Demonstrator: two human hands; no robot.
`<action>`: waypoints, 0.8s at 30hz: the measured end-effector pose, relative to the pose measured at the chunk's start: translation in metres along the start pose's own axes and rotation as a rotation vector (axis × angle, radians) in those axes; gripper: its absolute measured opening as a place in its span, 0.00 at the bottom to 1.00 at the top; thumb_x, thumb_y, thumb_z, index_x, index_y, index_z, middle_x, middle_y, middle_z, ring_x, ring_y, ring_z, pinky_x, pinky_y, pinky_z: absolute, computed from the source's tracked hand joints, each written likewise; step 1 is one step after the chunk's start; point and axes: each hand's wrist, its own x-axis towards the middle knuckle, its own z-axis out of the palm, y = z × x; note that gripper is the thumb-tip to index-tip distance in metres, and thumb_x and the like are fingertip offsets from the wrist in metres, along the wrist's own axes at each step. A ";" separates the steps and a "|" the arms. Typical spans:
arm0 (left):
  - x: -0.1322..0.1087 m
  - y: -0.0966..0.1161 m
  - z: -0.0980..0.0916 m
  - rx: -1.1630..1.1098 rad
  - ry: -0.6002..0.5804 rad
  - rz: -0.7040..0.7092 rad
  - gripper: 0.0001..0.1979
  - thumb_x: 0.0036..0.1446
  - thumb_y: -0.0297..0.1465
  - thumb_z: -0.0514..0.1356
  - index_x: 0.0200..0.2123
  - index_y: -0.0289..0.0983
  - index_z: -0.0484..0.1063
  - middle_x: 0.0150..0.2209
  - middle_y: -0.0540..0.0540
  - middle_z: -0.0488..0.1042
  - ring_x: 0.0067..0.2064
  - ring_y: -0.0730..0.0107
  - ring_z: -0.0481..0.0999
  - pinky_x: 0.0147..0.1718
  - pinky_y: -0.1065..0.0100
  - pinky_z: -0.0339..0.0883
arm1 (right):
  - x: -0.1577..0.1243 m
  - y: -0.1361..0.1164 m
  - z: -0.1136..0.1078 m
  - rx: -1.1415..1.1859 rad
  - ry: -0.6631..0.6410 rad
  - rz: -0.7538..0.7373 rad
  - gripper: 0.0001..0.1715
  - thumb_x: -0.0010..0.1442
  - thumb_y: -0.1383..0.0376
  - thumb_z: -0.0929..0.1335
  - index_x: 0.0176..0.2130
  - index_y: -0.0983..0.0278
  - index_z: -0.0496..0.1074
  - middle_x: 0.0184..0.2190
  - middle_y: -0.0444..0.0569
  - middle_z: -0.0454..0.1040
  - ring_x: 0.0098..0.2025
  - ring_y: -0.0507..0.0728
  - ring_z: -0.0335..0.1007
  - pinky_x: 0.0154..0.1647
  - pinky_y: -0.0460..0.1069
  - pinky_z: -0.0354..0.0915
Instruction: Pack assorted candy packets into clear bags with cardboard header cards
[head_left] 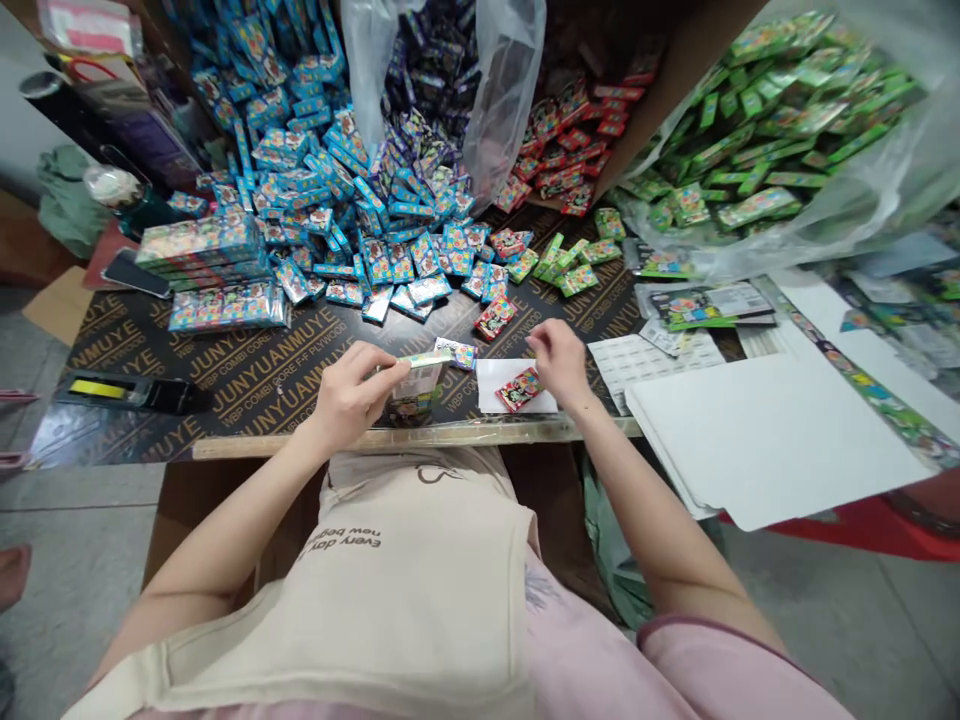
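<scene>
My left hand (pixel 351 392) pinches the upper edge of a small clear plastic bag (pixel 420 392) with a pale green top strip and dark printing. It hangs by the table's front edge. Just beyond the bag lies a purple-and-white packet (pixel 457 352). My right hand (pixel 559 362) is closed, fingertips curled together; whether they grip anything is hidden. Beside and below those fingers, a red candy-like packet (pixel 519 390) rests on a white card (pixel 495 375). Another red packet (pixel 495 319) sits a little farther back on the dark plywood table.
Heaps of blue packets (pixel 330 150), purple packets (pixel 431 90), red packets (pixel 570 130) and green packets (pixel 787 120) fill the back. Stacked wrapped packs (pixel 225 305) and a tape dispenser (pixel 124 392) stand left. White card sheets (pixel 780 430) lie right.
</scene>
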 end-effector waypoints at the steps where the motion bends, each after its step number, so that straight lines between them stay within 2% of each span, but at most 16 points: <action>1: -0.001 -0.005 0.002 0.017 0.000 -0.011 0.11 0.60 0.24 0.56 0.44 0.40 0.74 0.34 0.44 0.74 0.37 0.69 0.71 0.33 0.68 0.68 | 0.007 -0.014 -0.006 0.115 0.053 -0.011 0.07 0.57 0.69 0.65 0.28 0.61 0.61 0.26 0.45 0.67 0.29 0.54 0.64 0.33 0.49 0.60; 3: -0.002 -0.012 0.004 0.024 -0.001 -0.040 0.10 0.61 0.25 0.56 0.43 0.39 0.75 0.33 0.45 0.75 0.36 0.69 0.72 0.33 0.68 0.67 | 0.022 -0.050 -0.017 0.366 0.071 -0.040 0.06 0.56 0.67 0.67 0.31 0.61 0.63 0.26 0.42 0.67 0.28 0.53 0.65 0.31 0.48 0.61; 4: -0.002 -0.014 0.005 0.015 0.006 -0.053 0.10 0.61 0.25 0.55 0.42 0.39 0.75 0.33 0.45 0.75 0.35 0.70 0.72 0.33 0.68 0.67 | 0.028 -0.070 -0.021 0.481 0.030 -0.065 0.08 0.55 0.66 0.68 0.34 0.60 0.63 0.26 0.41 0.67 0.28 0.52 0.66 0.31 0.47 0.62; 7: 0.001 -0.015 0.009 -0.043 0.063 -0.098 0.08 0.61 0.25 0.56 0.38 0.38 0.76 0.32 0.46 0.76 0.34 0.71 0.73 0.32 0.69 0.68 | 0.042 -0.126 -0.027 0.677 -0.232 -0.185 0.16 0.55 0.67 0.69 0.42 0.60 0.63 0.26 0.39 0.68 0.28 0.50 0.67 0.30 0.46 0.62; 10: 0.006 -0.013 0.011 -0.136 0.148 -0.162 0.05 0.58 0.25 0.60 0.31 0.37 0.76 0.30 0.47 0.77 0.32 0.72 0.75 0.32 0.71 0.69 | 0.047 -0.161 -0.019 0.698 -0.516 -0.306 0.18 0.55 0.68 0.69 0.46 0.61 0.63 0.27 0.39 0.69 0.29 0.50 0.67 0.31 0.45 0.62; 12: 0.008 -0.011 0.012 -0.181 0.172 -0.212 0.04 0.55 0.25 0.61 0.29 0.36 0.75 0.30 0.47 0.77 0.31 0.72 0.76 0.32 0.71 0.70 | 0.050 -0.170 -0.008 0.682 -0.609 -0.351 0.18 0.55 0.69 0.69 0.45 0.61 0.63 0.26 0.39 0.68 0.29 0.49 0.66 0.31 0.45 0.61; 14: 0.010 -0.009 0.012 -0.194 0.174 -0.253 0.03 0.53 0.24 0.62 0.28 0.36 0.75 0.30 0.46 0.77 0.31 0.72 0.76 0.32 0.70 0.70 | 0.051 -0.171 0.003 0.666 -0.635 -0.368 0.18 0.54 0.70 0.68 0.45 0.62 0.63 0.25 0.38 0.67 0.29 0.49 0.65 0.31 0.45 0.60; 18: 0.011 -0.005 0.015 -0.202 0.199 -0.314 0.03 0.51 0.27 0.63 0.26 0.35 0.74 0.28 0.47 0.75 0.31 0.71 0.75 0.32 0.69 0.68 | 0.053 -0.166 0.015 0.641 -0.645 -0.353 0.18 0.54 0.70 0.68 0.45 0.62 0.63 0.24 0.37 0.65 0.27 0.49 0.63 0.29 0.45 0.59; 21: 0.011 -0.001 0.021 -0.175 0.252 -0.377 0.09 0.50 0.31 0.66 0.23 0.35 0.70 0.26 0.49 0.72 0.29 0.72 0.72 0.30 0.69 0.66 | 0.052 -0.164 0.016 0.629 -0.628 -0.332 0.18 0.53 0.70 0.68 0.44 0.61 0.64 0.24 0.37 0.65 0.27 0.49 0.63 0.29 0.45 0.58; 24: 0.011 0.002 0.027 -0.160 0.275 -0.407 0.11 0.52 0.30 0.65 0.22 0.35 0.68 0.25 0.50 0.70 0.29 0.72 0.71 0.30 0.70 0.64 | 0.047 -0.163 0.019 0.675 -0.608 -0.224 0.20 0.51 0.69 0.69 0.44 0.60 0.63 0.23 0.37 0.65 0.26 0.50 0.63 0.29 0.46 0.58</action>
